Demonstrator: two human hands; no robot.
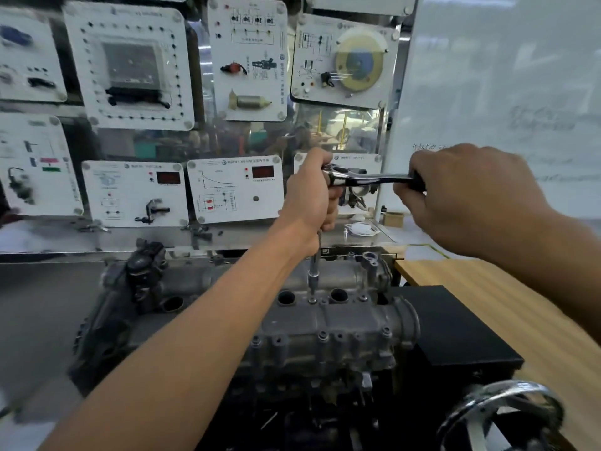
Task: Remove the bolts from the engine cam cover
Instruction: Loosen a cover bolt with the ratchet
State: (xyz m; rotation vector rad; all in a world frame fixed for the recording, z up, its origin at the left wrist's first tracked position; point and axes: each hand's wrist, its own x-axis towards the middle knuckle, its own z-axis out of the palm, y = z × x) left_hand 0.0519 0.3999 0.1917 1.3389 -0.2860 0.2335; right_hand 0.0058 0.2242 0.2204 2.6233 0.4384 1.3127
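**Keep the socket straight on the bolt while the handle turns**

Behind the engine [325,356] stands a wall of training panels [130,66], and to the right of the engine there is a wooden tabletop [487,288]. The cam cover [351,317] is the grey metal part on top of the engine. Several bolts [322,335] sit along its near edge and in its middle row, so I judge that the task is far from finished.

Both hands are closed on the tool above the engine. The left hand [312,193] is wrapped around the upper end of the extension bar [313,271], just under the head of the ratchet [367,179]. The right hand [461,190] grips the far end of the ratchet handle, over the right end of the engine. The extension bar goes almost straight down to the middle of the cam cover. Its socket sits on one bolt [312,300] between two round holes.

To do this step well, the left hand should only steady the bar and press it down lightly, so that the socket does not tilt or climb off the bolt head. The right hand should pull the handle in a flat, smooth arc, not in jerks. If the bar leans, the socket may slip and round the bolt. The picture is a little blurred, so I cannot tell how far this bolt is loosened.
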